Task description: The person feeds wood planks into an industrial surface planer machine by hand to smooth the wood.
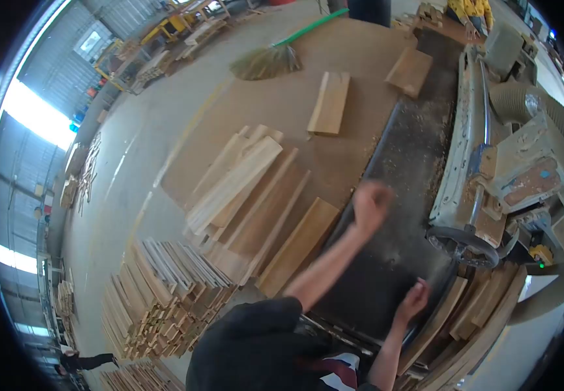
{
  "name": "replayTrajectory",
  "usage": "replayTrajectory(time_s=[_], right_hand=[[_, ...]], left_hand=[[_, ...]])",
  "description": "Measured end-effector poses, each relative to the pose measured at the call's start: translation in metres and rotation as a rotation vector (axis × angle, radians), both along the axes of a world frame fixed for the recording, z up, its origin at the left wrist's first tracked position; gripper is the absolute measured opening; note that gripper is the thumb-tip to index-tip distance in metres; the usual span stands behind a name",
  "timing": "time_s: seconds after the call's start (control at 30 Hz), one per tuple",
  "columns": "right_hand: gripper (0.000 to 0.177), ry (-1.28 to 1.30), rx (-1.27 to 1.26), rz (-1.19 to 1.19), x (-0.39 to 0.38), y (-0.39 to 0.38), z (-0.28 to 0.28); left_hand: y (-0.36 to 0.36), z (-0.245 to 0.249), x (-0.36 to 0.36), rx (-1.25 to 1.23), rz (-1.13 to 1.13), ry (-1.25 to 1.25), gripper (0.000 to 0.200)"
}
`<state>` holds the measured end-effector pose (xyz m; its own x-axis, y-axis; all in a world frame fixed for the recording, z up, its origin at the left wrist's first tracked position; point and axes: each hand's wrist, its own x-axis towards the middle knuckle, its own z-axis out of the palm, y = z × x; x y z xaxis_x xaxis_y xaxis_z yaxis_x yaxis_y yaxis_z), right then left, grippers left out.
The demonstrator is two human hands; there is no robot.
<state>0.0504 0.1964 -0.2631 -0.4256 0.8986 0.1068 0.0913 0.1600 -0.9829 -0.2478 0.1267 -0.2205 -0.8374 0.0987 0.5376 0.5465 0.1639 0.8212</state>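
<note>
- The left hand [372, 205] is held over the left edge of the dark table [373, 287]; its fingers look curled in, but they are blurred, and whether anything is gripped cannot be told
- The right hand [414, 301] is held lower in view, by the table's right side; its fingers are drawn close together, no board is seen in them, and whether something small is pinched cannot be told
- The nearest board [300, 246] is laid beside the table's left edge, next to the left forearm; it could be knocked askew if it is brushed by that arm
- A heap of planks [243, 179] is spread beyond that board, overlapping at differing angles; the upper ones could be made to slide if a lower one is pulled
- Wood chips [425, 120] are scattered on the table; a board set there could be tilted by chips trapped beneath it
- A handwheel [463, 246] is mounted above the right hand in view; knuckles could be struck on it by a hasty reach
- Timber [477, 306] is packed just beside the right forearm; splinters could be picked up, since no gloves are worn
</note>
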Motion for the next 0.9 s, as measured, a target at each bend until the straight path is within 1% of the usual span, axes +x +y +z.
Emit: replayTrajectory(time_s=[0.03, 0.07, 0.1, 0.13, 0.17, 0.23, 0.27, 0.3, 0.37, 0.4, 0.43, 0.47, 0.53, 0.57, 0.6, 0.63, 0.7, 0.77, 0.8, 0.83, 0.87, 0.9], right_hand=[[0.031, -0.105, 0.340, 0.082, -0.001, -0.003, 0.002], [0.031, -0.124, 0.348, 0.069, 0.002, -0.003, 0.001], [0.029, -0.131, 0.262, 0.111, 0.004, -0.002, 0.000], [0.027, -0.134, 0.177, 0.149, 0.004, 0.000, -0.001], [0.027, -0.144, 0.193, 0.129, 0.004, 0.001, -0.004], [0.028, -0.071, 0.263, 0.081, 0.001, 0.002, -0.009], [0.027, -0.133, 0.261, 0.128, 0.001, 0.001, 0.001], [0.027, -0.151, 0.260, 0.114, 0.001, 0.005, 0.001], [0.026, -0.169, 0.292, 0.128, 0.001, 0.003, -0.001], [0.029, -0.142, 0.261, 0.126, -0.003, 0.000, 0.006], [0.029, -0.151, 0.255, 0.122, 0.001, -0.003, 0.005], [0.027, -0.179, 0.289, 0.106, 0.001, -0.002, 0.003], [0.025, -0.188, 0.325, 0.150, -0.006, 0.002, 0.001], [0.026, -0.213, 0.337, 0.113, -0.008, 0.001, 0.003], [0.028, -0.242, 0.348, 0.090, -0.008, -0.001, 0.004], [0.028, -0.239, 0.342, 0.164, -0.007, -0.001, 0.001], [0.031, -0.254, 0.325, 0.079, -0.003, 0.001, -0.007], [0.033, -0.246, 0.317, 0.075, -0.004, 0.001, -0.008], [0.033, -0.210, 0.272, 0.099, -0.003, 0.000, -0.008], [0.033, -0.175, 0.226, 0.106, 0.000, -0.002, -0.006], [0.031, -0.206, 0.232, 0.125, 0.001, 0.000, -0.006], [0.031, -0.216, 0.238, 0.070, 0.004, 0.001, -0.007]], left_hand=[[-0.010, 0.021, -0.045, -0.134, 0.101, 0.112, 0.015], [-0.014, 0.015, -0.096, -0.225, 0.197, 0.116, 0.029], [-0.019, 0.010, -0.142, -0.254, 0.279, 0.080, 0.052], [-0.020, 0.027, -0.175, -0.437, 0.449, -0.137, 0.072], [-0.030, 0.027, -0.212, -0.531, 0.394, -0.217, 0.092], [-0.038, 0.030, -0.262, -0.906, 0.333, -0.398, 0.107], [-0.038, 0.026, -0.276, -0.996, 0.291, -0.457, 0.106], [-0.044, 0.021, -0.290, -1.095, 0.250, -0.518, 0.106], [-0.082, -0.008, -0.359, -0.860, -0.166, -0.704, 0.096], [-0.095, -0.036, -0.386, -0.872, -0.181, -0.710, 0.096], [-0.108, -0.065, -0.410, -0.752, -0.121, -0.713, 0.091], [-0.115, -0.078, -0.424, -0.623, -0.050, -0.711, 0.086], [-0.089, -0.081, -0.414, -0.407, -0.094, -0.772, 0.084], [-0.068, -0.018, -0.359, -0.796, -0.013, -0.607, 0.085], [-0.057, -0.013, -0.341, -0.992, 0.047, -0.566, 0.089], [-0.045, 0.017, -0.298, -1.131, 0.231, -0.558, 0.098], [-0.040, -0.027, -0.306, -1.098, 0.303, -0.434, 0.094], [-0.049, -0.022, -0.313, -1.108, 0.317, -0.429, 0.095], [-0.048, -0.018, -0.307, -1.130, 0.301, -0.410, 0.096], [-0.051, -0.009, -0.303, -1.157, 0.275, -0.437, 0.096], [-0.058, 0.002, -0.308, -1.181, 0.246, -0.450, 0.095], [-0.068, -0.006, -0.323, -1.217, 0.216, -0.418, 0.095]])
